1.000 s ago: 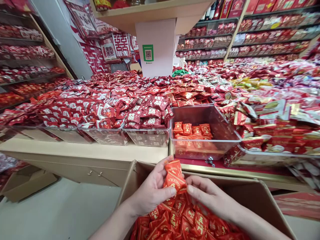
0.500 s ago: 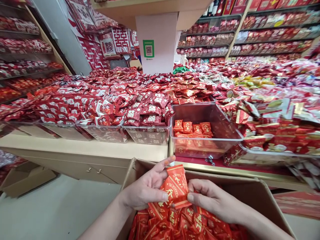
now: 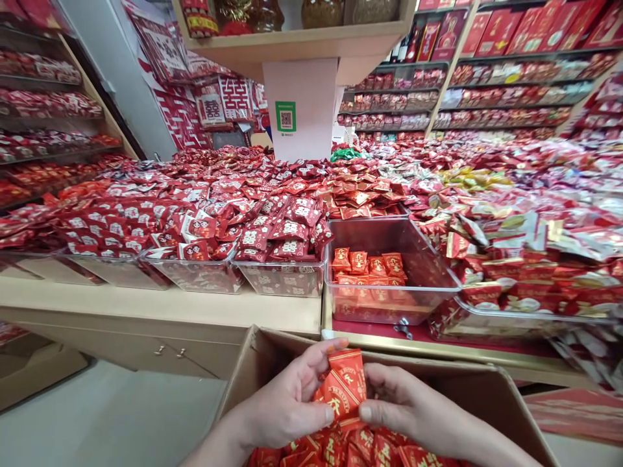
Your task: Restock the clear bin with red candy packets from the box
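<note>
The left hand (image 3: 299,402) and right hand (image 3: 402,402), fingers curled, pinched a red-and-gold packet (image 3: 346,389) near the cardboard box's (image 3: 457,377) far edge.

This is a shop, apparently selling small packaged goods with a wedding theme. Clear bins (image 3: 280,279) stand side by side along a long surface (image 3: 272,311), heaped with wrapped packets (image 3: 292,230). Shelving on 2 sides, left (image 3: 97,96) and right (image 3: 453,65), is stocked in rows, with red boxes (image 3: 499,32) up high. A green sign (image 3: 285,116) with 1 square code marks the pillar (image 3: 316,110); double-happiness panels (image 3: 236,97) hang behind. An open carton (image 3: 477,389) holds loose red packets (image 3: 360,444).
</note>
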Tool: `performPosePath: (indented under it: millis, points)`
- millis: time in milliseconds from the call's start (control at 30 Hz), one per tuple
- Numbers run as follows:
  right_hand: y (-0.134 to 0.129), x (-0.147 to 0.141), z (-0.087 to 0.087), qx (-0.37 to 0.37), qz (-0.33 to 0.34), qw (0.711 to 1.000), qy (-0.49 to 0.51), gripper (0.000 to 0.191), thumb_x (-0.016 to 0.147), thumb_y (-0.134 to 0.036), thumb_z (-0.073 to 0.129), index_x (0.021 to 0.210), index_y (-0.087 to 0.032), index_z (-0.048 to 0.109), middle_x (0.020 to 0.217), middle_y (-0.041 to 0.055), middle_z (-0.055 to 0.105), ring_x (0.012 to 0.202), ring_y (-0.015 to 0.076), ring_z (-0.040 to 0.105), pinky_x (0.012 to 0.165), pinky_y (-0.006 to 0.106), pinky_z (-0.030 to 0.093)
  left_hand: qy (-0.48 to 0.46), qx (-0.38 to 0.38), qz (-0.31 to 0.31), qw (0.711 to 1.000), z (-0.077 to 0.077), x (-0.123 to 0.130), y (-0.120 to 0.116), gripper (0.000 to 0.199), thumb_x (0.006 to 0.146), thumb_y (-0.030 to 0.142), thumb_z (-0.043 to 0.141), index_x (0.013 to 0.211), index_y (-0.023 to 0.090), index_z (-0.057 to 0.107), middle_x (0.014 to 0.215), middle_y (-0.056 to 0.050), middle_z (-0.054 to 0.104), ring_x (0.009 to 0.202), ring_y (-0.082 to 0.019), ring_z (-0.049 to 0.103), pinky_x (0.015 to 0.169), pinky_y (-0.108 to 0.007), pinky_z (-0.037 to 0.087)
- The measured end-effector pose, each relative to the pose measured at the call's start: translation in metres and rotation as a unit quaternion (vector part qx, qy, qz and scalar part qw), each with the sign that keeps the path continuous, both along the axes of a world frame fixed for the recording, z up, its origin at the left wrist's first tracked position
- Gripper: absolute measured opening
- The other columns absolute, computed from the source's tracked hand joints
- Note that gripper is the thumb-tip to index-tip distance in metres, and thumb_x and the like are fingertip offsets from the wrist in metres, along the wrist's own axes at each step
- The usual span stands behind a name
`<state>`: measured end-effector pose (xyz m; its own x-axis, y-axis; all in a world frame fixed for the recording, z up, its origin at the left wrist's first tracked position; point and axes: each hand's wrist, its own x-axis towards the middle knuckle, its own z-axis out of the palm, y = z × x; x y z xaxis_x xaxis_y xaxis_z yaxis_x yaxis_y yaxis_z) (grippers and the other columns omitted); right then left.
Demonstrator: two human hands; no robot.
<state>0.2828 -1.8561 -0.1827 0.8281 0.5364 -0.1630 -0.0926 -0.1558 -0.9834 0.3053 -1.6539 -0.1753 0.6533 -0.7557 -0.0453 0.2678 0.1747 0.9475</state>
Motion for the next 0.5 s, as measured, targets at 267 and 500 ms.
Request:
performPosePath:
  millis: [267,500]
  points:
    - [0.0041,0.0037,0.0085,0.139,-0.067,0.984,0.088,0.034,0.07,-0.035,0.059,0.099,-0.018,0.057,0.08,0.0036,0.062,0.075,0.0161,0.056,0.073,0.032,0.043,0.038,-0.023,0.049,0.998,0.0019,0.0014,-0.0021,0.059,0.072,0.009,0.054,0.121,0.033,0.033,0.129,-0.007,0.034,0.093,-0.019,0.053,0.07,-0.032,0.047]
    - [0.0076,0.0013,0.006,0.152,-0.061,0.981,0.109,0.029,0.068,-0.035,0.061,0.09,-0.016,0.058,0.077,0.0027,0.061,0.072,0.0146,0.055,0.073,0.031,0.043,-0.018,0.095,0.143,0.985,0.004,0.0027,-0.0058,0.035,0.077,0.023,0.053,0.111,0.022,0.046,0.101,-0.004,0.054,0.083,-0.014,0.053,0.071,-0.027,0.043]
